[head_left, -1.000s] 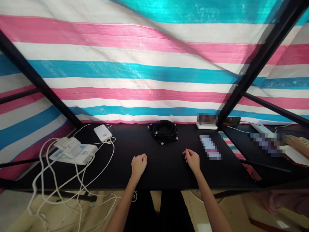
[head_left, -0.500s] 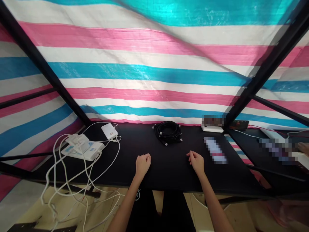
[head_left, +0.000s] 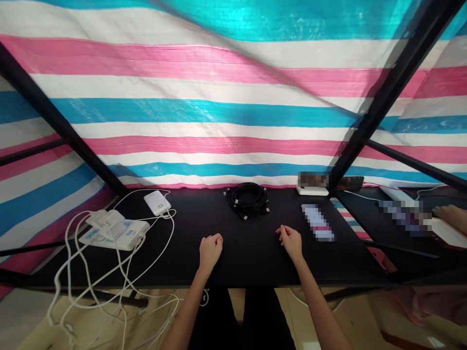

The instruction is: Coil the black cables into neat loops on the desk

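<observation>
On the black table, my left hand rests as a loose fist, with nothing showing in it. My right hand lies to its right, fingers half bent and slightly apart, holding nothing. Beyond and between the hands sits a coiled black cable bundle with several small whitish tips around it; neither hand touches it. Just right of my right hand lies a phone with a blurred-out bright screen.
At left, a white power strip carries plugs and tangled white cables hanging over the front edge. A white power bank lies behind it. A white stand holds a blurred screen. Black frame bars rise at both sides. Another person's hand is at far right.
The view has turned slightly to the right, so the table things appear further left. My hands keep about the same pose. More of the other person's hand shows at far right.
</observation>
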Demonstrator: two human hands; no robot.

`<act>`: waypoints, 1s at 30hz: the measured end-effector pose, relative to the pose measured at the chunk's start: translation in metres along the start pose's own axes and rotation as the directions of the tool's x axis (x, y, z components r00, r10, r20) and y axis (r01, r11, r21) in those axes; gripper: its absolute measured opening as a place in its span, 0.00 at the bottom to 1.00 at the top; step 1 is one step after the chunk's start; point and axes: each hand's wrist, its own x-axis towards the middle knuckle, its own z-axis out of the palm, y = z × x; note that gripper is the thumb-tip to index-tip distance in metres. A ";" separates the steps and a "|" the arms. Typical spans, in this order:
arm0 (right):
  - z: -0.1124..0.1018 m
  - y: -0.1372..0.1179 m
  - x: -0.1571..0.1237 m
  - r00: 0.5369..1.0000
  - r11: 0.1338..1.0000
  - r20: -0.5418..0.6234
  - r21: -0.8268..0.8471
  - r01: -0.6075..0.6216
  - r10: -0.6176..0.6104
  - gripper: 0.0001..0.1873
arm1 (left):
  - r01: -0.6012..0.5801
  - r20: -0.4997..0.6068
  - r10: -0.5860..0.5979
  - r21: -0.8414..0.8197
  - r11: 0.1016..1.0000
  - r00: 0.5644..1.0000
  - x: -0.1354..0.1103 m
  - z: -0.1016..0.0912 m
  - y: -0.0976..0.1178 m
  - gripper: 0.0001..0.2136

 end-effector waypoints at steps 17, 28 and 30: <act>0.000 0.001 0.001 1.000 1.000 0.002 -0.009 -0.001 0.001 0.24 | 0.015 0.020 -0.015 0.012 1.000 1.000 0.000 -0.001 0.001 0.15; 0.002 0.000 0.000 1.000 1.000 0.003 0.011 0.004 -0.004 0.24 | -0.007 0.007 0.007 0.011 1.000 1.000 0.002 0.000 -0.001 0.15; 0.002 0.000 0.000 1.000 1.000 0.002 0.012 0.006 -0.006 0.24 | -0.008 0.006 0.008 0.010 1.000 1.000 0.002 0.000 -0.001 0.15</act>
